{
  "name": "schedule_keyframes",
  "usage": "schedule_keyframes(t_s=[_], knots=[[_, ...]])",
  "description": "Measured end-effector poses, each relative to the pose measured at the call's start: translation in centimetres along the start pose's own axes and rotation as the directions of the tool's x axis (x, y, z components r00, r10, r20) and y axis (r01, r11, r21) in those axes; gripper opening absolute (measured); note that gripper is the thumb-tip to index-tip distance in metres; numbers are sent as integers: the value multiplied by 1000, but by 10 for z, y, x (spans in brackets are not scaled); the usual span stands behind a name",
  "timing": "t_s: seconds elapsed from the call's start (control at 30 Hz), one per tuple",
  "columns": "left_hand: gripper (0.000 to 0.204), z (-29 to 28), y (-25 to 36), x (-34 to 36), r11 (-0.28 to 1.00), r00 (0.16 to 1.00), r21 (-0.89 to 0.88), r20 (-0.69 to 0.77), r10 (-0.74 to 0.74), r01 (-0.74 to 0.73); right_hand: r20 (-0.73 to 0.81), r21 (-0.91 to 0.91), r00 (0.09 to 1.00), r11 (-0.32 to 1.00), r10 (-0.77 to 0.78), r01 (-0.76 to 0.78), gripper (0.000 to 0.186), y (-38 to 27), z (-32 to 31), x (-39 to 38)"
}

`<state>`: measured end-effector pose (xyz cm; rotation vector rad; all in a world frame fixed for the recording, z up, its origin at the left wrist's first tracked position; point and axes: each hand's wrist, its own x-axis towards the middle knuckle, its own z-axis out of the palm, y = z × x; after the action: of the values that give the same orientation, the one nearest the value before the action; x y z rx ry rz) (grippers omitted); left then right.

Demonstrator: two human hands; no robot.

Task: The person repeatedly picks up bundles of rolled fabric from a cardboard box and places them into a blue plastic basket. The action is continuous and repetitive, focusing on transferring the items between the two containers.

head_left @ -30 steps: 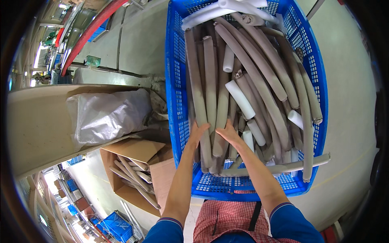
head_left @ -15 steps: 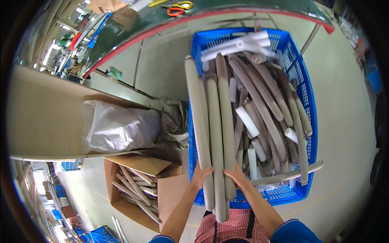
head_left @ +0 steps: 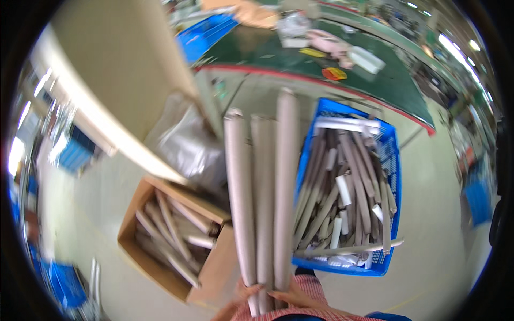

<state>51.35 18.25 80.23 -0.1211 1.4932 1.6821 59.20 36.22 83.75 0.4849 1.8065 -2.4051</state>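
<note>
A bundle of long greyish-beige padded tubes (head_left: 262, 203) stands out in front of my body, gripped near its lower end. My left hand (head_left: 243, 294) is closed round the left side of the bundle, my right hand (head_left: 286, 297) round its right side. Right of the bundle, a blue plastic basket (head_left: 388, 241) holds many similar tubes (head_left: 361, 166) and short white foam tubes (head_left: 344, 190). To the left, an open cardboard box (head_left: 134, 230) contains more beige tubes (head_left: 171, 224). The picture is blurred by motion.
A green-topped table (head_left: 391, 85) with a red edge, carrying a blue crate (head_left: 206, 35) and assorted items, spans the back. A large pale board (head_left: 112, 69) and a plastic bag (head_left: 190, 150) stand above the box. Blue containers (head_left: 64, 283) line both sides.
The gripped tubes have risen out of the basket toward my body and now stand apart from it. The view has swung, so basket and table sit further right and the basket looks smaller.
</note>
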Motion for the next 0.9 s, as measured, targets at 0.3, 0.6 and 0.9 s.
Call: schedule_keyframes(t_s=[0.3, 0.6, 0.9], knots=[[56, -150, -108, -100, 870, 783, -404, -621, -34, -284, 409, -333, 781, 874, 472, -354, 66, 128, 163, 51], [50, -284, -23, -32, 794, 735, -427, -678, 36, -433, 410, -417, 727, 822, 551, -388, 82, 103, 273, 213], [60, -281, -2, -11, 806, 734, -365, -668, 123, -466, 499, -321, 727, 879, 473, -351, 83, 85, 270, 243]])
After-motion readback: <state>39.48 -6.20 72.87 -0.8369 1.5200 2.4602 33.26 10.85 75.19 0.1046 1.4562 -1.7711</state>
